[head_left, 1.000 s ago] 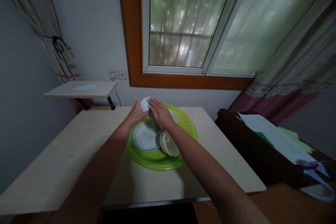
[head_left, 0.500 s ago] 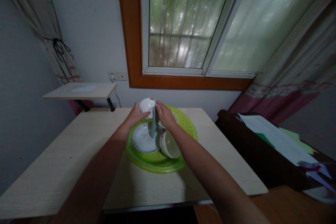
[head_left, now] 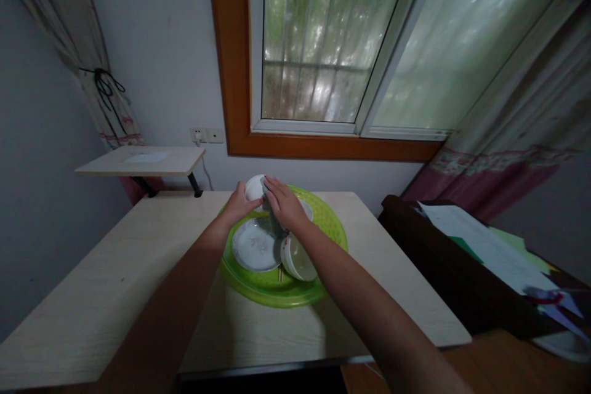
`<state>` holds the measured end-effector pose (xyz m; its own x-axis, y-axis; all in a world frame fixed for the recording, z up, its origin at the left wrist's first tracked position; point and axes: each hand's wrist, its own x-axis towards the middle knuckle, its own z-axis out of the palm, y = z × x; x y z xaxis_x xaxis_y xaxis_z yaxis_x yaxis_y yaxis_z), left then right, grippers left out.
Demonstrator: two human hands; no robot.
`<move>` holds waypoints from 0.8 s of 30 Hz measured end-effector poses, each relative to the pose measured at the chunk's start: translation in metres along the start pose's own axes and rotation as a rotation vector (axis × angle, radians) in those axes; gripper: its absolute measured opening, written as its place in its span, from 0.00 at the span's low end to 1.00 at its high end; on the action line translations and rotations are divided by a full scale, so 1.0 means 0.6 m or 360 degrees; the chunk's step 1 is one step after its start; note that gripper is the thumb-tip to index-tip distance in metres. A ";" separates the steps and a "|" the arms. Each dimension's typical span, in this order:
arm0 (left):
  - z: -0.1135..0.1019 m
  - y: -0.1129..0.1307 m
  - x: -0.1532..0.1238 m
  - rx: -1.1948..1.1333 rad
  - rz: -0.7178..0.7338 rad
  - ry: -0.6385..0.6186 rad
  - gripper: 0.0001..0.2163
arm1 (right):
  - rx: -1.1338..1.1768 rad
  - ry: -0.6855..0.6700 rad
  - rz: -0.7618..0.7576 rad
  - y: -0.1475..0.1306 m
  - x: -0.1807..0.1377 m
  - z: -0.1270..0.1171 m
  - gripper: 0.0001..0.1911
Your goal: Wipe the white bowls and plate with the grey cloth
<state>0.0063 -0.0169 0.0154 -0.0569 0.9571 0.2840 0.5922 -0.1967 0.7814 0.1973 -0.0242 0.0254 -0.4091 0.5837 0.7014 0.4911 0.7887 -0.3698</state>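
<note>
My left hand (head_left: 239,203) is closed on the left side of a white bowl (head_left: 255,187), held tilted over the far part of a green basin (head_left: 272,300). My right hand (head_left: 286,204) presses a grey-green cloth (head_left: 276,226) against the bowl's right side, and the cloth's lower end hangs down. In the basin below lie a white plate (head_left: 255,249) and a bowl (head_left: 299,260) tipped on its side. Another white bowl (head_left: 306,209) is partly hidden behind my right hand. The tips of chopsticks (head_left: 280,273) show between plate and tipped bowl.
The basin rests on a pale wooden table (head_left: 152,246). A small raised shelf (head_left: 175,163) with a paper on it stands at the back left. To the right is a dark brown piece of furniture (head_left: 415,258) bearing papers (head_left: 480,246). A window is behind.
My right hand has moved left with the cloth, across the bowl's side, and now covers more of it. The left hand keeps its hold. The plate and other bowls lie as before.
</note>
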 end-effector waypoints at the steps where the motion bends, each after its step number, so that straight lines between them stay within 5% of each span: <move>1: 0.000 -0.001 0.000 -0.0007 0.0010 -0.0011 0.25 | -0.0005 -0.0038 -0.0061 -0.004 0.000 -0.001 0.24; 9: 0.000 -0.001 -0.003 -0.0017 0.0071 -0.0029 0.22 | -0.0049 -0.0154 -0.0195 -0.011 0.002 -0.002 0.23; 24: -0.005 0.002 0.000 -0.0371 -0.0077 -0.0025 0.23 | 0.0246 0.0163 0.0340 0.037 0.000 0.001 0.29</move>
<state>0.0046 -0.0179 0.0179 -0.0672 0.9694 0.2361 0.3875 -0.1927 0.9015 0.2078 -0.0067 0.0171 -0.2251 0.7236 0.6525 0.4316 0.6744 -0.5991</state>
